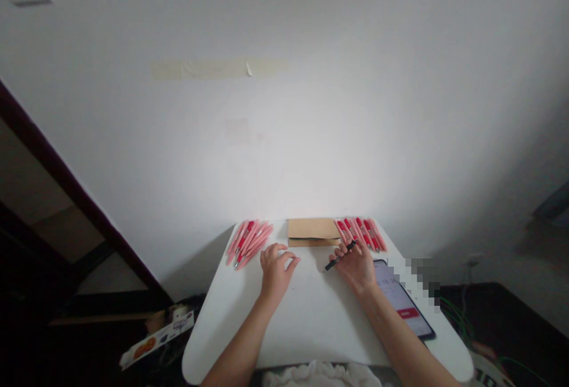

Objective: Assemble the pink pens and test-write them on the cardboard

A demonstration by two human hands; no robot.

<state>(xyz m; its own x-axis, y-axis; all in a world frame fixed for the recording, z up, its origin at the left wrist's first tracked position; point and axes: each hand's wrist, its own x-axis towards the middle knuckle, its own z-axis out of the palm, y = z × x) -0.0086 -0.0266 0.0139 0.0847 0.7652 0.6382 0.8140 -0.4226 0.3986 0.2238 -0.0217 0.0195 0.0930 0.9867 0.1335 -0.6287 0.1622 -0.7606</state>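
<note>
My right hand point(359, 269) is turned partly palm up, fingers closed around a black pen point(331, 265). The pen slants, one end low to the left over the white table point(306, 322). My left hand point(275, 273) hovers above the tabletop with its thumb and fingers curved apart and nothing visible between them. Nearest to it, on the left, lies a loose pile of pink pens point(255, 239), a few with red parts. Just beyond my right hand, more pink and red pens point(365, 234) lie side by side in a row.
A folded brown paper or card piece point(313, 228) lies at the table's back edge, between the pen groups. A phone point(406, 310) with a lit screen rests beside my right forearm. The white wall point(311, 126) rises directly behind the table. Green cables point(460, 319) hang at the right.
</note>
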